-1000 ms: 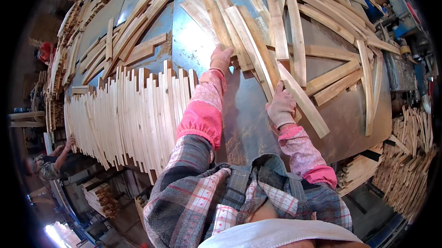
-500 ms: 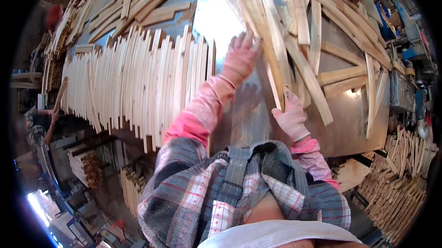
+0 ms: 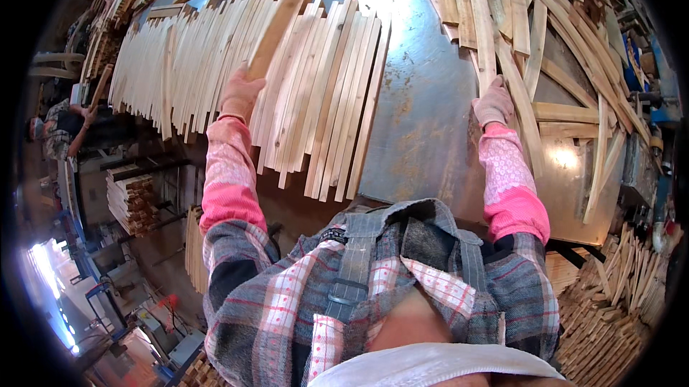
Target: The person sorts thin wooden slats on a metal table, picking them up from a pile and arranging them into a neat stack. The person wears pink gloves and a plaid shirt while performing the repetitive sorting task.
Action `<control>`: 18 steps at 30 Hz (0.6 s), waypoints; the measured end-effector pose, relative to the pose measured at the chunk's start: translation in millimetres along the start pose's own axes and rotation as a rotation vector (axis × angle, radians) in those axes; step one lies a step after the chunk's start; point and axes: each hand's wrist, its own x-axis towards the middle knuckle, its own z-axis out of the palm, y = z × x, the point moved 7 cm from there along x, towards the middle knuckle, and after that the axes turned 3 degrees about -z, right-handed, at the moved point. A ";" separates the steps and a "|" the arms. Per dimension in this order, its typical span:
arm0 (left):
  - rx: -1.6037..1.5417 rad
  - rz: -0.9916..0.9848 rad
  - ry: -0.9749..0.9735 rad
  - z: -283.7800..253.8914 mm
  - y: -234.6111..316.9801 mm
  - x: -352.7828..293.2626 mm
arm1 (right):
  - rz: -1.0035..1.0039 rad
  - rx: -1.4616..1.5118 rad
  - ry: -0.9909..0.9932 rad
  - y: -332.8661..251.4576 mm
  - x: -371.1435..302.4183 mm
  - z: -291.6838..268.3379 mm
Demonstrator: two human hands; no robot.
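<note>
"Left hand [image 3: 242,94], one?"
"Holding one board [image 3: 278,24], over the row of strips [image 3: 337,100]."
"Right hand [image 3: 494,105], one?"
"At the near end of one plank [image 3: 481,28], over the metal table [image 3: 420,121]; whether gripping, I cannot tell."

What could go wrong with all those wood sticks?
The strip in the left hand slants across the row of strips, so it might knock some crooked. The row's near ends stick out past the table edge, so a bump could perhaps tip one off. Near the right hand, loose strips lie crossed, so pulling one might make others slide.
</note>
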 end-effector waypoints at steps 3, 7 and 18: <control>0.233 -0.214 -0.102 5.2 -31.3 -1.5 | 0.055 0.300 -0.020 23.8 -12.3 4.3; 0.741 -0.516 0.071 -15.5 -98.8 -15.3 | -0.172 1.083 -0.109 24.6 -95.4 -1.4; 0.461 0.612 -0.221 207.7 224.7 -138.3 | -0.643 0.462 -0.660 -131.1 -246.0 95.4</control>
